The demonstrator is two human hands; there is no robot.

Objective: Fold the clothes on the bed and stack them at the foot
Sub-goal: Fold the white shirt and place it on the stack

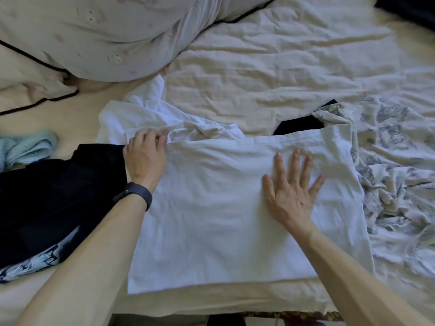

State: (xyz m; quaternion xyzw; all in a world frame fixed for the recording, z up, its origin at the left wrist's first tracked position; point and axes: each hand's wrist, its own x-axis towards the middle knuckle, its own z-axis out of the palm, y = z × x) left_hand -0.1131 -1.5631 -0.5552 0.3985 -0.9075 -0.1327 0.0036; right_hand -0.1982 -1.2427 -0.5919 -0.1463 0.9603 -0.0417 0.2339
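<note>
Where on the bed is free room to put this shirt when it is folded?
Wide bare sheet beyond the shirt, between duvet and patterned cloth. Narrow strip along the near edge. Crowded left: dark clothes.

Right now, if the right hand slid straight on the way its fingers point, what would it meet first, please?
Sliding along the white shirt, the right hand would cross its far edge and probably reach the dark garment first.

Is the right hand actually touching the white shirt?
Touching: the head view shows the right hand lying flat, fingers spread, on the white shirt.
</note>
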